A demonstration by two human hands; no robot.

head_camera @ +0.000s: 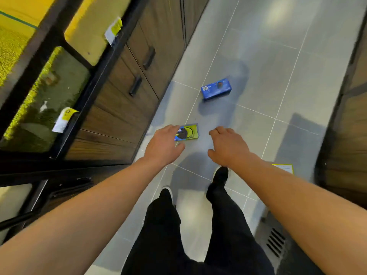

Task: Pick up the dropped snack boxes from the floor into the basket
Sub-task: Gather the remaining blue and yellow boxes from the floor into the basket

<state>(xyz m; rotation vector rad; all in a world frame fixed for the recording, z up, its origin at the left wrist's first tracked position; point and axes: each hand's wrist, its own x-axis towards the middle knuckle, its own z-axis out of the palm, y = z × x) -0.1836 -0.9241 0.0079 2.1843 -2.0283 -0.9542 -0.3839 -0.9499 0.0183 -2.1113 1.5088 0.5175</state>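
Note:
A blue snack box (216,89) lies on the grey tiled floor ahead of me. A yellow-green and blue snack box (189,132) lies flat closer in, partly hidden by my left hand (163,144), which hovers over its left end with loosely curled fingers and holds nothing. My right hand (228,146) is stretched out to the right of that box, fingers relaxed and empty. A corner of a third, yellow-edged box (285,168) shows behind my right forearm. At the lower right a dark slotted object (275,243) may be the basket; I cannot tell.
A wooden cabinet with dark handles (137,84) runs along the left of the aisle, with display bins and price tags (65,117) above it. Another dark wooden unit (345,135) borders the right. My legs and black shoes (219,175) stand on the tiles below my hands.

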